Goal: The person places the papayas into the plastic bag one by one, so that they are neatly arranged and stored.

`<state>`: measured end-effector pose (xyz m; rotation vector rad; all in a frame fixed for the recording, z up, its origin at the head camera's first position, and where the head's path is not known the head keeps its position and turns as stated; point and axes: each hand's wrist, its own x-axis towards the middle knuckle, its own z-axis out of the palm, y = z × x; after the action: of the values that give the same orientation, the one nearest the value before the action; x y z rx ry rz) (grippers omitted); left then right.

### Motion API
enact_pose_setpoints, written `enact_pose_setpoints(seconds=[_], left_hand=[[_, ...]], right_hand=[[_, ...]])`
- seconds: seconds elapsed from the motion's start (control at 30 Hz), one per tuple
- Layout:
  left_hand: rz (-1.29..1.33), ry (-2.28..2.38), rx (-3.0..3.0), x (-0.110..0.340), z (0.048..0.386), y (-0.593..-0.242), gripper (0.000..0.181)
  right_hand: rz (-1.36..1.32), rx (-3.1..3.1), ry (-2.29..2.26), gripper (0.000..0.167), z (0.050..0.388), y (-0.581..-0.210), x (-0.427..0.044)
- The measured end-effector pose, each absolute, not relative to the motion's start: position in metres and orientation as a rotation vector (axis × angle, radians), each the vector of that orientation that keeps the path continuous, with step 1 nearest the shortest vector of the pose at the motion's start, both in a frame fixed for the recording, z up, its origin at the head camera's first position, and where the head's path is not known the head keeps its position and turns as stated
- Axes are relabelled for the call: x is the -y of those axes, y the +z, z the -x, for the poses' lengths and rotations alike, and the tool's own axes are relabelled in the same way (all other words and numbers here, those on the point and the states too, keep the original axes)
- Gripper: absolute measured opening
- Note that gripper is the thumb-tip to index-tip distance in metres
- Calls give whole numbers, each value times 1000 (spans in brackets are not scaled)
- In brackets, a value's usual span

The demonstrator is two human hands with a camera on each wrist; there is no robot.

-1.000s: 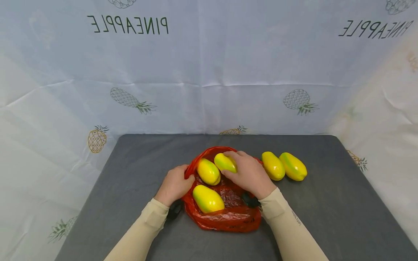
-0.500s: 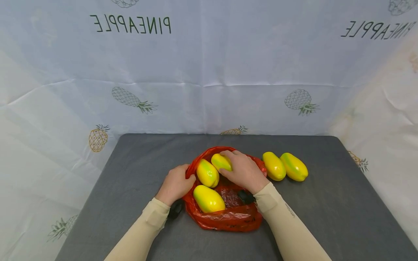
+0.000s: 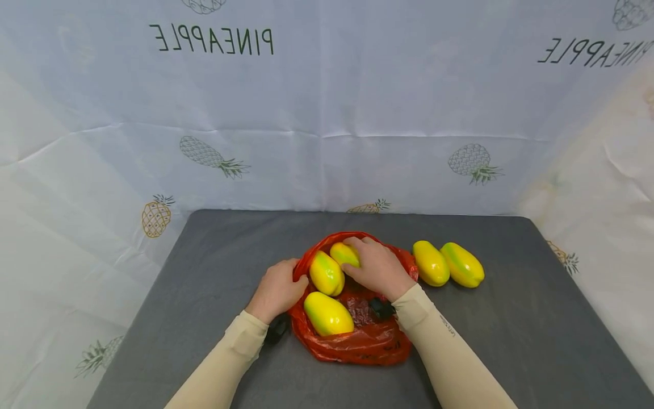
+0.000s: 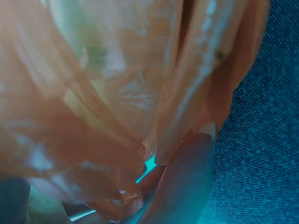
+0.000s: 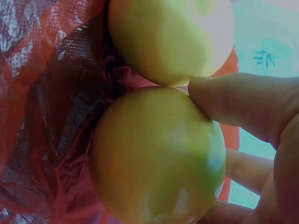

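In the head view, a red plastic bag (image 3: 357, 347) lies spread with its mouth up on the table. My left hand (image 3: 278, 289) grips its left rim; the left wrist view shows the thin plastic (image 4: 117, 116) bunched at my fingers. Inside the bag, one yellow-green papaya (image 3: 327, 274) sits at the left and another papaya (image 3: 328, 314) nearer the front. My right hand (image 3: 380, 267) reaches over the bag and holds a third papaya (image 3: 345, 254) at the back. The right wrist view has my thumb and fingers around this papaya (image 5: 156, 154), touching its neighbour (image 5: 173, 37).
Right of the bag, two more papayas, one (image 3: 431, 263) beside the other (image 3: 462, 264), lie side by side on the dark grey table (image 3: 511, 341). A white curtain (image 3: 327, 102) printed with pineapples hangs behind the table.
My right hand has moved slightly left with the papaya, bringing it close against the one at the left. The left hand stays on the bag's rim.
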<state>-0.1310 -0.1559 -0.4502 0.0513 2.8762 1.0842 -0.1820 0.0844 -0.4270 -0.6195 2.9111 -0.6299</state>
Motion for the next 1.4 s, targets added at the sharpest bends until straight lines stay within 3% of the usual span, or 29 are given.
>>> enact_pose_setpoints(seconds=[0.4,0.8,1.4], left_hand=[[-76,1076,-2866,149,131,-449,27],[-110,1064,-2892,148,132,-447,27],[-44,1035,-2844,158,132,-449,28]], right_hand=[[575,-2903,-618,65,179,-428,-93],[522,-2871,-664,66,165,-404,-111],[344,-3021,-868,58,144,-382,-208]])
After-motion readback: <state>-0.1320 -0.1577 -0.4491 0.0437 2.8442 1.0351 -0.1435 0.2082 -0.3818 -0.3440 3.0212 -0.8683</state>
